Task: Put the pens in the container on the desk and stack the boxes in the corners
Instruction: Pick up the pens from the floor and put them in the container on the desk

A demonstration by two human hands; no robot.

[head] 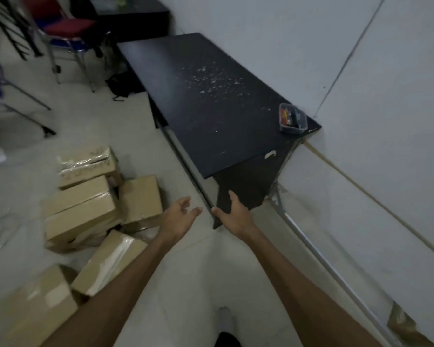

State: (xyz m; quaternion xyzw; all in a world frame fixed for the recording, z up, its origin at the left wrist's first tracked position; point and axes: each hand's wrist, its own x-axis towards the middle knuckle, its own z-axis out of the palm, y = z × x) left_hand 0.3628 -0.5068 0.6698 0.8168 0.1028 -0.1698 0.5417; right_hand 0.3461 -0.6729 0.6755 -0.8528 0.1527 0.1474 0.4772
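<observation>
Two empty hands reach out, left hand (pixel 180 213) and right hand (pixel 233 213), fingers loosely spread. Our pens (pixel 289 116) sit in the container (pixel 293 129) on the worktop (pixel 211 116). The scattered boxes (pixel 85 209) may topple if we stack them crooked.

The dark surface (pixel 211 116) carries a clear container (pixel 293 118) of pens (pixel 287 116) at its corner; cardboard boxes (pixel 85 209) lie on the pale floor (pixel 193 271).

A plain office or storeroom, we think.

We see a black desk (pixel 211 116) against bare white walls (pixel 311 46), metal-framed chairs (pixel 68 33) with red and blue seats, and taped cardboard boxes (pixel 85 204) heaped on the pale floor (pixel 186 271).
</observation>
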